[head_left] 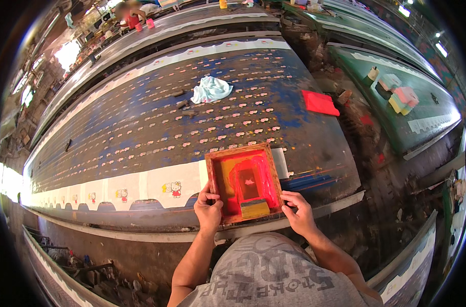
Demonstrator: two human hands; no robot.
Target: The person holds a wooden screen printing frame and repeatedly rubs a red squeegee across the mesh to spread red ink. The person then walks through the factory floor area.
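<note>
A small wooden printing frame (244, 150) with red ink inside lies on a white fabric strip (156, 185) at the near edge of a long dark printing table (156, 117). My left hand (208, 207) grips the frame's near left corner. My right hand (297, 209) grips its near right corner. A yellow squeegee block (255, 209) rests inside the frame at its near side, between my hands. Printed cartoon figures (174, 189) show along the strip to the left of the frame.
A light blue cloth (211, 89) and a red cloth (319, 102) lie on the table farther off. To the right, a green table (422, 120) holds stacked coloured blocks (403, 97). Another person (132, 15) works at a far table. Rubble (89, 276) lies below the near edge.
</note>
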